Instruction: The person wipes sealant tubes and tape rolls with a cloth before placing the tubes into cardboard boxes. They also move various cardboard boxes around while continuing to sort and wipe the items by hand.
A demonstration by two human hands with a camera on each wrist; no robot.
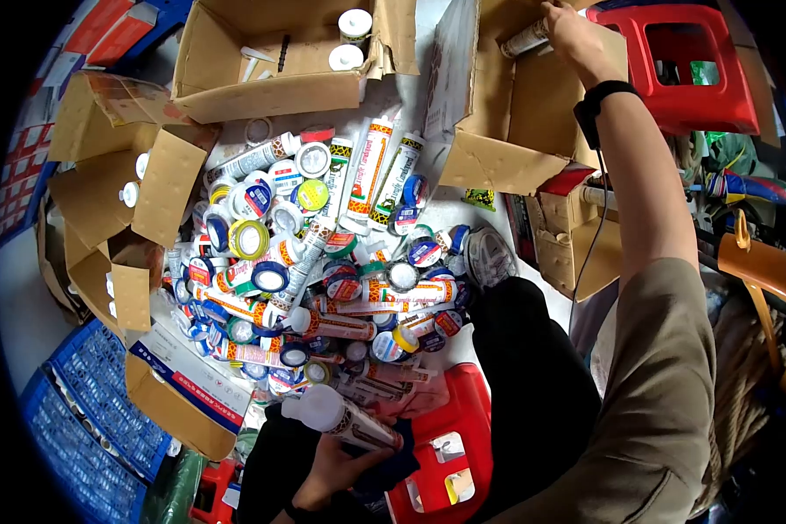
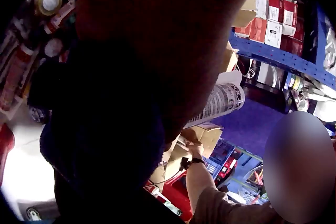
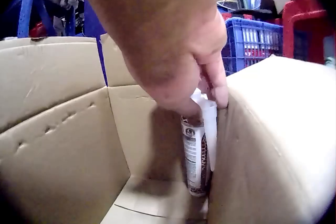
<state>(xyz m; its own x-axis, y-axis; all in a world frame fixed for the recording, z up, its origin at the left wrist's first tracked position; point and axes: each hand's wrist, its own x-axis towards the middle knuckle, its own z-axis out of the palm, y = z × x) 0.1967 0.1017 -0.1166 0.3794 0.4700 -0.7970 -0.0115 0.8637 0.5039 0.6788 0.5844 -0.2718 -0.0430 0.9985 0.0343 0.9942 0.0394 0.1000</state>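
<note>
My left hand (image 1: 334, 470) grips a sealant cartridge (image 1: 358, 426) with a white cap end, low over the lap. In the left wrist view the arm and dark cloth hide most of that hand, and the printed cartridge (image 2: 218, 103) sticks out beyond. At the upper right, my right hand (image 1: 575, 42) reaches into a tall cardboard box (image 1: 533, 113). Its fingers pinch the top of another sealant cartridge (image 3: 194, 153), which stands nearly upright against the box wall. A white nozzle (image 3: 210, 134) lies alongside that cartridge.
A big pile of tape rolls (image 1: 269, 277) and cartridges covers the floor in the middle. Open cardboard boxes stand around it, one holding white-capped cartridges (image 1: 355, 26). Red stools (image 1: 690, 65) stand at right and below. Blue crates (image 1: 105, 419) lie lower left.
</note>
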